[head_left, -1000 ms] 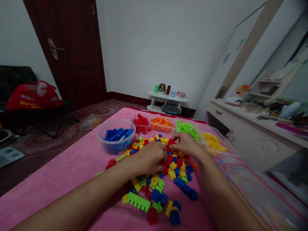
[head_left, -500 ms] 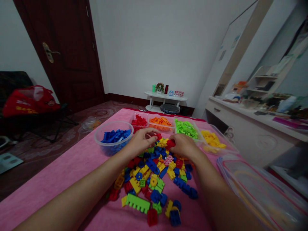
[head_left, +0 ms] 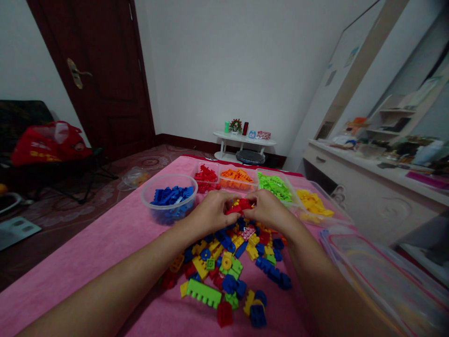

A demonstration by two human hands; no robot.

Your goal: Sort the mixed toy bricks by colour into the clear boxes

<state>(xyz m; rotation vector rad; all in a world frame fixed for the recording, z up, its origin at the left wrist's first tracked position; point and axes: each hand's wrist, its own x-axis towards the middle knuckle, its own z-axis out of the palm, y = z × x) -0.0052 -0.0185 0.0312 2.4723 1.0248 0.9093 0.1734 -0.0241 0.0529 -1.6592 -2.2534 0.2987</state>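
Note:
Both hands meet over the far end of a loose heap of coloured building blocks. Between them are red building blocks. My left hand curls its fingers and thumb against the red blocks from the left. From the right, my right hand closes on them too, its thumb close to the left one. How many red blocks lie in the fingers cannot be made out. A pink block rests on the heap just below the hands. Nearer me lie a long green block and a red block.
A round tub of blue blocks stands left. Behind the heap are clear boxes with red pieces, orange pieces, green pieces and yellow pieces. Clear lids lie at the right on the pink cloth.
My hands have come together over the heap, bringing the red blocks, held apart before, against each other. The whole view has shifted slightly.

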